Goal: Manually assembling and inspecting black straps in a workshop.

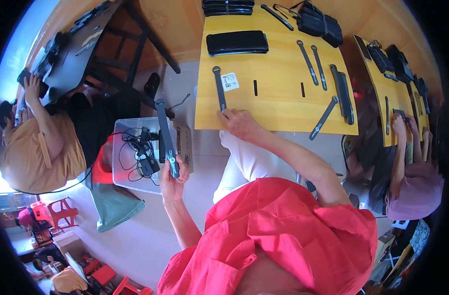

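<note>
My left hand (173, 183), held out left of the table beside a clear plastic bin, is closed around the lower end of dark grey straps (166, 132) with round loop ends. They stand upright in the grip; I cannot tell how many. At the table's near left edge, my right hand (241, 124) pinches the near end of a single grey strap (218, 86), which lies lengthwise on the yellow table (276, 105). Close to that strap is a white printed label (230, 82). More loose straps (308, 63) lie on the right half, along with a small pile of straps (343, 93).
A flat black bundle (237, 43) and a tied black bundle (320, 24) sit toward the far side. Two dark slots (256, 88) mark the tabletop. Left of me stands the clear bin (117, 162) with black cables and adapters. Other people work at tables on both sides.
</note>
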`<control>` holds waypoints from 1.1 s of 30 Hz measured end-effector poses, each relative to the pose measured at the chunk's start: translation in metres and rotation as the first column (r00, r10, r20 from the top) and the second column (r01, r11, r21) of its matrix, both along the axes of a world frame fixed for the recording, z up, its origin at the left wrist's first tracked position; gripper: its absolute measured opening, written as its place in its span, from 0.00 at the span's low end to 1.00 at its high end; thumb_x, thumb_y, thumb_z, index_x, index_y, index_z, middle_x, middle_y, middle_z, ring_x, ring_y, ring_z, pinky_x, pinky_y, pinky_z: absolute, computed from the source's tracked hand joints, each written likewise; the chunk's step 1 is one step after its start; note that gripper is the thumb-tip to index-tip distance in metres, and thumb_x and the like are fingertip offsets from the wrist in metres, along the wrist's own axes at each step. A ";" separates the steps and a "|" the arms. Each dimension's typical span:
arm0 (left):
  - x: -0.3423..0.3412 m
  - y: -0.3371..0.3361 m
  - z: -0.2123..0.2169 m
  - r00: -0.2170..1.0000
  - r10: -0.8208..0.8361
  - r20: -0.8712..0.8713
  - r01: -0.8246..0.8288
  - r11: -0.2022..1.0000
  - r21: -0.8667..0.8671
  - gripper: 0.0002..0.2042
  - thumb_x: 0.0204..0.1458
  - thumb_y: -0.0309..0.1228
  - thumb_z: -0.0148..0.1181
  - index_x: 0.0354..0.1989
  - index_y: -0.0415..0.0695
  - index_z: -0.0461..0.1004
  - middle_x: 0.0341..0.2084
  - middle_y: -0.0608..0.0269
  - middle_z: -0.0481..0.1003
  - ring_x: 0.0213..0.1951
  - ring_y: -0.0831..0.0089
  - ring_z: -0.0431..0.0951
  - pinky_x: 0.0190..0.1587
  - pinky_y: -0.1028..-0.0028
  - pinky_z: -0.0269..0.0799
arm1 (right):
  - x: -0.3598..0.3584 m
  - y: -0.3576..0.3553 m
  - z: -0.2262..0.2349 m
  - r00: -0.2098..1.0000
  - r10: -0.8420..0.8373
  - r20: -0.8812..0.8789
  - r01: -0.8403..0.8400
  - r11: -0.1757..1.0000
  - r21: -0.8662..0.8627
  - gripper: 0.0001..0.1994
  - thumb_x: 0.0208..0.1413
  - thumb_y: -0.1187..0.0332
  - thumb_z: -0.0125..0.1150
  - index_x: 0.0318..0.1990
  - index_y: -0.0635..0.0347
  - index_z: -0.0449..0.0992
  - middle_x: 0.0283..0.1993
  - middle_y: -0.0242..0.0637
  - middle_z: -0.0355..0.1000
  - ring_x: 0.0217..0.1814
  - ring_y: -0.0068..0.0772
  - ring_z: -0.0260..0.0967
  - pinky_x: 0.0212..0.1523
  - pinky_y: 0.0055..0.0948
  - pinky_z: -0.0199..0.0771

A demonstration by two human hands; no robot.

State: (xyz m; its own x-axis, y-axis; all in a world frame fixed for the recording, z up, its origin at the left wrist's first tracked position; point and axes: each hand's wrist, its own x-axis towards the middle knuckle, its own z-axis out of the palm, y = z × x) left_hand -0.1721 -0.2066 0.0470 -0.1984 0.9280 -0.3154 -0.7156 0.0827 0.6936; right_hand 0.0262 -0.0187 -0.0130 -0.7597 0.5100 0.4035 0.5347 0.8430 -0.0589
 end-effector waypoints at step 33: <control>0.091 0.066 0.037 0.981 -0.126 -0.147 0.130 0.991 0.017 0.10 0.54 0.24 0.51 0.44 0.35 0.68 0.31 0.57 0.74 0.33 0.71 0.78 0.36 0.75 0.79 | 0.051 -0.082 0.111 0.737 -0.154 -0.658 -0.251 0.842 -0.478 0.08 0.44 0.81 0.61 0.35 0.66 0.76 0.30 0.42 0.72 0.28 0.34 0.71 0.27 0.23 0.70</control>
